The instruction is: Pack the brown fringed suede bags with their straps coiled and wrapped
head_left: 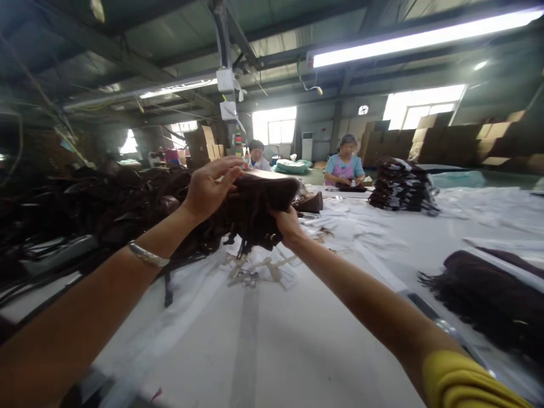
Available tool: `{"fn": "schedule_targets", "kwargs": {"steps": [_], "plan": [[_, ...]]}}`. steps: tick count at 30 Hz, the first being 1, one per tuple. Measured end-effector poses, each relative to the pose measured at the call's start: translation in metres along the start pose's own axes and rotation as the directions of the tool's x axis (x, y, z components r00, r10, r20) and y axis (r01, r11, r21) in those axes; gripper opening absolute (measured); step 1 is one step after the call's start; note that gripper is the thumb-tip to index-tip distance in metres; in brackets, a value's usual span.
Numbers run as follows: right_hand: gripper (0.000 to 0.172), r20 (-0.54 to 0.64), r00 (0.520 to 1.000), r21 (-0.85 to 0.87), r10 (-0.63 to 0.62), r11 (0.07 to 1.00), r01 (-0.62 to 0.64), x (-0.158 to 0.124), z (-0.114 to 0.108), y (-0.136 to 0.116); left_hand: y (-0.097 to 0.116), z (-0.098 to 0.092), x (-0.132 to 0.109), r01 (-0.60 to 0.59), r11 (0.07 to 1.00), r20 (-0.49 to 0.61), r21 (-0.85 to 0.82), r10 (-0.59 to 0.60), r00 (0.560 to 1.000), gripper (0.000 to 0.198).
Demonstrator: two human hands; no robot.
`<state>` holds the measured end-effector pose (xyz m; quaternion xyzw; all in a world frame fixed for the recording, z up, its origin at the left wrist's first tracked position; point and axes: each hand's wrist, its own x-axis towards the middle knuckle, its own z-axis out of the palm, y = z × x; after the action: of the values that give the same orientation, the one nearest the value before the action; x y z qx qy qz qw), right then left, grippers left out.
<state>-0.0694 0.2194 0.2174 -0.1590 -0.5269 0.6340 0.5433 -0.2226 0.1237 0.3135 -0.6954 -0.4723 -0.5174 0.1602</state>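
A dark brown bag (pixel 276 190), apparently leather, is held up over the white table, with strands or straps dangling beneath it. My right hand (pixel 289 224) grips its lower right side, the fingers partly hidden behind it. At the bag's upper left edge is my left hand (pixel 212 187), fingers stretched out and thumb apart; whether the fingertips press on the bag is hard to see. Below the bag lie scattered beige strips and thin white wrapping (pixel 259 269).
Dark bags are heaped (pixel 106 204) on the left. A stack of brown bags (pixel 399 184) stands at the back right, and a fringed dark bundle (pixel 488 294) lies at the right. Two people sit across the table (pixel 289 334), one in a pink apron (pixel 342 169).
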Motion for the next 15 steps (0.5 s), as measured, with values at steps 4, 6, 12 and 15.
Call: {"fn": "schedule_targets", "kwargs": {"steps": [4, 6, 12, 15], "plan": [[0.041, 0.04, 0.998, 0.031, -0.038, 0.999, 0.036, -0.016, -0.042, -0.047, -0.036, 0.007, -0.038, 0.355, 0.918, 0.12, -0.175, -0.338, 0.934, 0.064], [0.04, 0.038, 0.999, 0.001, -0.02, 1.0, 0.02, -0.022, -0.06, -0.069, -0.043, 0.021, -0.061, 0.444, 0.865, 0.287, -0.234, -0.375, 0.881, 0.074], [0.028, -0.034, 0.993, -0.139, 0.114, 0.983, -0.117, -0.038, -0.119, -0.092, -0.023, 0.043, -0.096, 0.506, 0.77, 0.624, -0.389, -0.184, 0.759, 0.1], [0.021, -0.093, 0.981, -0.272, 0.171, 0.943, -0.19, -0.041, -0.156, -0.094, -0.015, 0.027, -0.099, 0.491, 0.842, 0.755, -0.222, -0.171, 0.633, 0.069]]}}
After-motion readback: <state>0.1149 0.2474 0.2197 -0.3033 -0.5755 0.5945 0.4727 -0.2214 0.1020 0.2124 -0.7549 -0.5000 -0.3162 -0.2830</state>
